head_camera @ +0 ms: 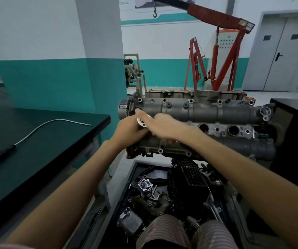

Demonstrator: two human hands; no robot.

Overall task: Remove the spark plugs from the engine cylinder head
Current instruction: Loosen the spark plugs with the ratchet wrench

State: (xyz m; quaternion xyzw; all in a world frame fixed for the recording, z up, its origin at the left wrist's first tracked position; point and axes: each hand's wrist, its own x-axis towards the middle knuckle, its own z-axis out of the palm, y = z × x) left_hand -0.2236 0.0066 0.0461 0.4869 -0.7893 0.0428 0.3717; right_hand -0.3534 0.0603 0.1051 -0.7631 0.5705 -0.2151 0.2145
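At frame centre both hands — left hand, right hand — grip a silvery tool over the cylinder head's left end; plugs unseen — probably mid-task.

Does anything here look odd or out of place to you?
Nothing looks broken or spilled. The one stray item is a long flexible tool lying alone on the dark workbench, away from the cylinder head where both hands work. Loose parts fill the tray below.
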